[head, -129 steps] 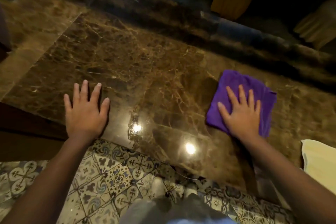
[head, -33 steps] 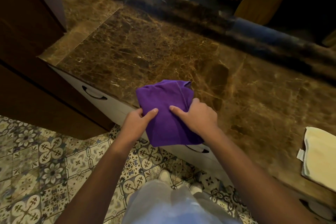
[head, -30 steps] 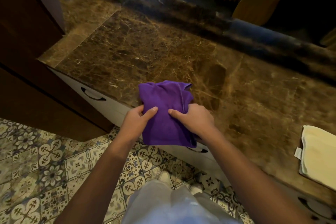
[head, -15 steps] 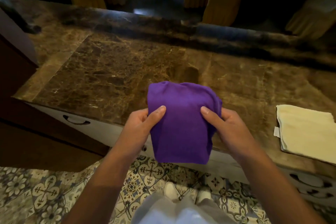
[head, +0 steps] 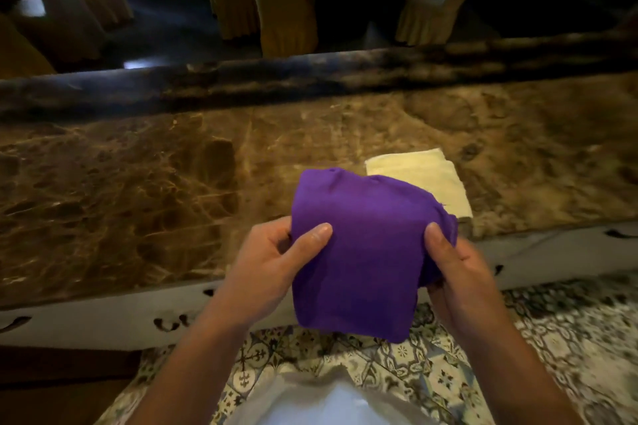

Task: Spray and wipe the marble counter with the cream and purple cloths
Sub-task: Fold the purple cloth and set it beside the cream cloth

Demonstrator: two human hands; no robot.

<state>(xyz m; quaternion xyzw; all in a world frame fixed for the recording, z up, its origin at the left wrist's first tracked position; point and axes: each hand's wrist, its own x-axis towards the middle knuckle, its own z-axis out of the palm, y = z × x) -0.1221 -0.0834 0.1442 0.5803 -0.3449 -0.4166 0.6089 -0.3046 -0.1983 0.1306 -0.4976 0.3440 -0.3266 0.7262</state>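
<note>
Two cloths are showing: one purple cloth hanging at the centre and one cream cloth lying toward one o'clock from it. Two hands are showing, the left hand at nine o'clock of the purple cloth and the right hand at three o'clock. One marble counter is stretching across. About five draped chairs are standing toward twelve o'clock, too dim for a firm count.
</note>
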